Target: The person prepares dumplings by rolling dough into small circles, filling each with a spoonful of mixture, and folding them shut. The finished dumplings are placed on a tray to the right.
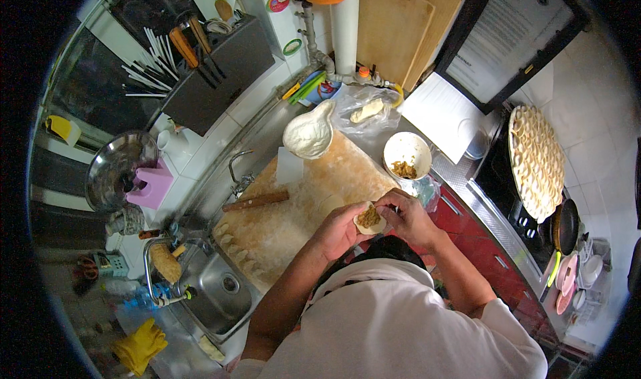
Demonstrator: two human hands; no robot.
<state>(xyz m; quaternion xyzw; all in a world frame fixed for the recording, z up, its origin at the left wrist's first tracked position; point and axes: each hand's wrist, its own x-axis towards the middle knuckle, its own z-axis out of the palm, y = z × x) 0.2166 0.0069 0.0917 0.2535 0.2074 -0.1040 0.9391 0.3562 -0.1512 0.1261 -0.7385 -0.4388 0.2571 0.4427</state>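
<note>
A round dough wrapper (362, 228) with brown filling (369, 217) on it lies in my left hand (336, 231), whose fingers curl around its edge. My right hand (408, 216) pinches the wrapper's other edge between thumb and fingers. Below them is a floured wooden board (350, 161), bearing a rolling pin (256, 202) and, along its lower left edge, several folded dumplings (240, 255). A white bowl (407, 146) with some filling left inside stands just beyond my right hand. A scoop-shaped container of flour (308, 135) rests at the board's far edge.
Left is a steel sink (220, 289) with a faucet. At the right, a round tray packed with dumplings (537, 161) sits over the dark cooktop, a frying pan (566, 226) beside it. Dough in a plastic bag (368, 111) lies behind the board. A knife rack (220, 73) stands back left.
</note>
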